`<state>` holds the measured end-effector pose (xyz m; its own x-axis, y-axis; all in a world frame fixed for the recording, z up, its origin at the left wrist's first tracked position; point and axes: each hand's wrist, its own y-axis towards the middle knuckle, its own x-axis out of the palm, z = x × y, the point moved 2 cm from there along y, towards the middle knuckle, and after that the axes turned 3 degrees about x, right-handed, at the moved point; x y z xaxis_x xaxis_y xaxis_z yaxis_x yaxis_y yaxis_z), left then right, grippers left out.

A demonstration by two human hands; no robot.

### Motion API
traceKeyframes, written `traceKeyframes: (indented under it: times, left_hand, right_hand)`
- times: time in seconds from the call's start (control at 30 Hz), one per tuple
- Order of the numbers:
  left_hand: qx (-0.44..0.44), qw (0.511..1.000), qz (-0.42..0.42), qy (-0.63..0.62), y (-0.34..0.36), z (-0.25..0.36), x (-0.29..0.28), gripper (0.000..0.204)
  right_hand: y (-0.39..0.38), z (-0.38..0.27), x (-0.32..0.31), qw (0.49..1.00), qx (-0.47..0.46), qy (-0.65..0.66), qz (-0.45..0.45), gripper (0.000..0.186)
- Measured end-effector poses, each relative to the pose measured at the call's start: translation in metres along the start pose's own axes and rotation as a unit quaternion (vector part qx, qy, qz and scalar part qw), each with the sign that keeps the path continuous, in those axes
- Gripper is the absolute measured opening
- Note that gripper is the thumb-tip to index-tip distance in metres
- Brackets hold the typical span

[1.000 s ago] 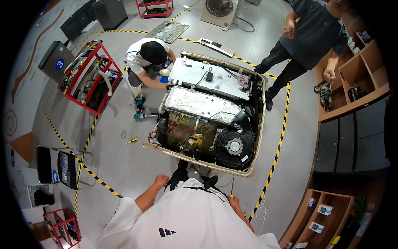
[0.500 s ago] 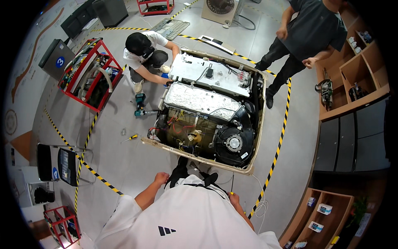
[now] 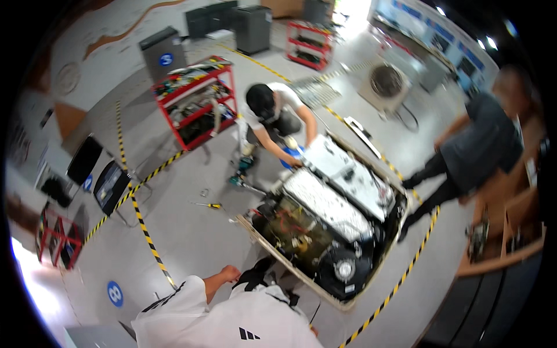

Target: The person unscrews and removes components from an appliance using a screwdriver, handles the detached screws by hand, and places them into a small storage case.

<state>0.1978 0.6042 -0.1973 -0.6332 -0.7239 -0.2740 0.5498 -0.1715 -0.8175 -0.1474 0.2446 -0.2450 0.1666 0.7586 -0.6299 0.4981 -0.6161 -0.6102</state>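
Note:
My left hand (image 3: 231,272) is curled into a loose fist beside my knee, with nothing seen in it. My right hand (image 3: 314,331) barely shows past my white shirt at the lower edge. A thin dark screwdriver shaft (image 3: 315,313) sticks up from it; the handle is hidden now. In front of me lies a large opened appliance (image 3: 250,229) with a pale casing, coloured wires, a silver-covered middle section and a round black housing (image 3: 325,272). Neither of my hands touches it. A crouching co-worker (image 3: 272,113) reaches to its far left edge, near something blue (image 3: 293,156).
A yellow-handled screwdriver (image 3: 214,205) and a teal cordless drill (image 3: 243,168) lie on the floor at the appliance's left. A red tool cart (image 3: 194,142) stands beyond. Another person (image 3: 476,139) stands at the right. Black-and-yellow tape (image 3: 400,275) marks the floor; chairs (image 3: 110,185) stand left.
My view has swung leftward and up, so the appliance sits farther right and tilted. My right hand has nearly slipped out of sight. The standing person has turned and leans toward the shelves.

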Motion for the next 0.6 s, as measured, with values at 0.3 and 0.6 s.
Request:
traceKeyframes:
  times: [0.3, 0.6]
  left_hand:
    - [0.117, 0.940, 0.316, -0.054, 0.031, 0.112, -0.265, 0.018]
    - [0.492, 0.801, 0.307, -0.151, -0.187, 0.476, -0.353, 0.059]
  right_hand:
    - [0.052, -0.128, -0.022, 0.996, 0.040, -0.035, -0.078, 0.051]
    - [0.054, -0.117, -0.035, 0.996, 0.032, -0.030, -0.082, 0.050]
